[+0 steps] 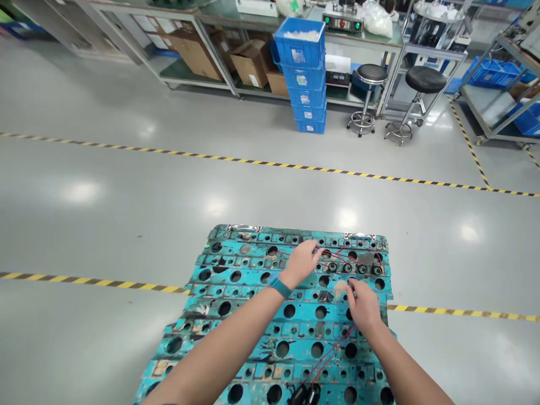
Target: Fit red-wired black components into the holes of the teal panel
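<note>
Now the left hand (300,263) and right hand (365,306) each pinch a small dark piece (351,285) over the turquoise perforated panel (250,279), whose holes presumably steady those round black parts (347,268).

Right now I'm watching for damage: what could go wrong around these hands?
The red wires between the right hand and two black cylinders might snag. The dark piece that hand seems to pinch could slip into a hole in the turquoise perforated board. Other red wires by the left hand may tangle.

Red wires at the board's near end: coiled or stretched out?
Stretched out: the red wires run nearly straight from two black parts toward the right hand; no loops visible.
</note>
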A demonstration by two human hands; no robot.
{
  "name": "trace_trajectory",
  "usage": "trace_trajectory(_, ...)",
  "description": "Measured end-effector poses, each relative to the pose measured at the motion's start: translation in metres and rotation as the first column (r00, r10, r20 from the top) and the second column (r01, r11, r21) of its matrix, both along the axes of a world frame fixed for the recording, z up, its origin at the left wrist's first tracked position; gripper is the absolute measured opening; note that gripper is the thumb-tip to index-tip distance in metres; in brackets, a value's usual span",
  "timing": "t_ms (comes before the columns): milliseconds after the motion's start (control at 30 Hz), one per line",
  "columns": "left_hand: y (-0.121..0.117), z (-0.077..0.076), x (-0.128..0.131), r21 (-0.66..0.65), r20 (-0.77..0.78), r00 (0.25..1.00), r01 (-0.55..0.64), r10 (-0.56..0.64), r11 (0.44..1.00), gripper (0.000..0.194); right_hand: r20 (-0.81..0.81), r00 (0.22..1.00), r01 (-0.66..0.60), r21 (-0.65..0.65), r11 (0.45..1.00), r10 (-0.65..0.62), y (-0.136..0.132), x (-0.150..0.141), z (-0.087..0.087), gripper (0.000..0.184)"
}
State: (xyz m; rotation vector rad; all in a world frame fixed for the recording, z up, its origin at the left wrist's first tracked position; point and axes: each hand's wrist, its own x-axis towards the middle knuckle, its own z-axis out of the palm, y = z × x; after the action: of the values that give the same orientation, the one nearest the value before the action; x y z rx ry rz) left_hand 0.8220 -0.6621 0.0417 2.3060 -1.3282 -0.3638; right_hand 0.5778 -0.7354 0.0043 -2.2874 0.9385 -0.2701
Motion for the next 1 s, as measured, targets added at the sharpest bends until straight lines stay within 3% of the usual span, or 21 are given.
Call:
trace_trajectory(100, 0.034, -0.005, -0.008, -0.010, -0.013, 1.000, -0.005, 0.005, 1.000, 0.032, -0.184, 0.977, -0.105, 0.043, 0.994, 0.111, 0.005, 0.035, 0.010, 0.047)
trace_trajectory(200, 0.045, -0.023, -0.012, -0.004, -0.060, 0.997, 0.056, -0.056, 0.998, 0.043, -0.357, 0.919, -0.155, 0.063, 0.986, 0.167, 0.001, 0.070, 0.016, 0.054)
trace_trajectory(333, 0.022, -0.043, -0.013, -0.032, -0.103, 0.994, 0.026, -0.029, 0.999, 0.029, -0.420, 0.887, -0.191, 0.044, 0.981, 0.191, -0.006, 0.087, 0.011, 0.047)
trace_trajectory(500, -0.013, -0.054, -0.014, -0.032, -0.203, 0.979, -0.023, 0.016, 0.999, 0.024, -0.423, 0.891, -0.175, 0.020, 0.984, 0.167, -0.003, 0.086, 0.006, 0.041)
trace_trajectory(700, -0.019, -0.057, -0.020, 0.032, -0.256, 0.967, -0.014, 0.022, 0.999, 0.024, -0.421, 0.901, -0.098, 0.037, 0.994, 0.105, -0.001, 0.090, 0.005, 0.038)
trace_trajectory(800, 0.007, -0.043, -0.029, -0.008, -0.248, 0.967, -0.062, 0.058, 0.998, 0.044, -0.339, 0.939, -0.028, 0.099, 0.995, 0.060, 0.007, 0.065, 0.009, 0.053)
trace_trajectory(867, 0.043, -0.029, -0.043, -0.036, -0.249, 0.962, -0.127, 0.114, 0.991, 0.045, -0.269, 0.961, -0.019, 0.184, 0.983, 0.069, 0.025, 0.030, 0.010, 0.048)
trace_trajectory(933, 0.091, -0.018, -0.065, -0.026, -0.267, 0.947, -0.192, 0.178, 0.981, 0.033, -0.250, 0.948, -0.125, 0.270, 0.955, 0.195, 0.053, -0.011, 0.006, 0.036)
trace_trajectory(1000, 0.143, -0.016, -0.096, 0.035, -0.315, 0.927, -0.204, 0.205, 0.978, 0.030, -0.250, 0.877, -0.295, 0.394, 0.871, 0.411, 0.088, -0.050, -0.002, 0.022)
